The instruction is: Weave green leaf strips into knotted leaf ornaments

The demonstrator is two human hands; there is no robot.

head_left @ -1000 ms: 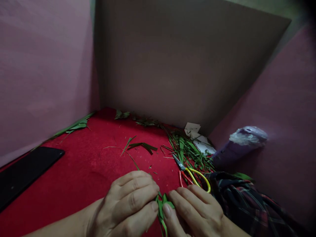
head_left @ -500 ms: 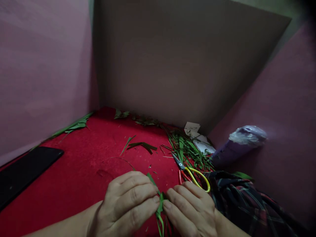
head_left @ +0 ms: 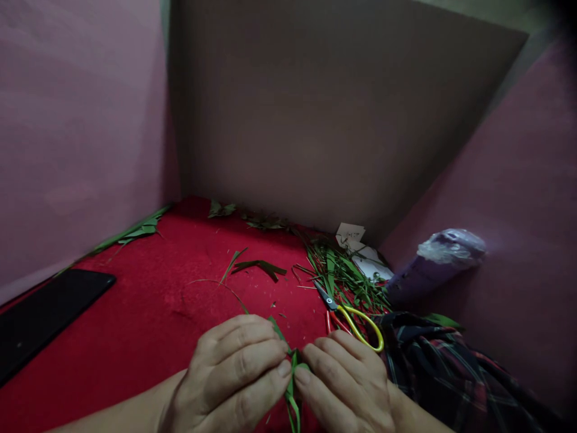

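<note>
Between my two hands is a small folded piece of green leaf strip (head_left: 293,374), with narrow ends hanging below it toward the bottom edge. My left hand (head_left: 241,370) pinches it from the left, thumb and curled fingers pressed together. From the right, my right hand (head_left: 345,379) grips it with thumb and fingertips. The fingers hide much of the leaf, so how it is folded inside them is unclear. Just beyond my right hand lies a pair of scissors (head_left: 333,305) with yellow and red handles and dark blades, resting on the leaf cuttings.
Red cloth (head_left: 180,288) covers the surface. A heap of green leaf strips (head_left: 347,273) lies at right, beside white papers (head_left: 360,252) and a purple roll (head_left: 419,273) with plastic. Plaid fabric (head_left: 433,361) is at lower right, a black flat object (head_left: 54,319) at left, long leaves (head_left: 139,230) behind it.
My right fingertips have shifted slightly left, closer to my left thumb, and a bit of leaf now shows above the right thumb. A thin strand beyond my left hand has moved a little.
</note>
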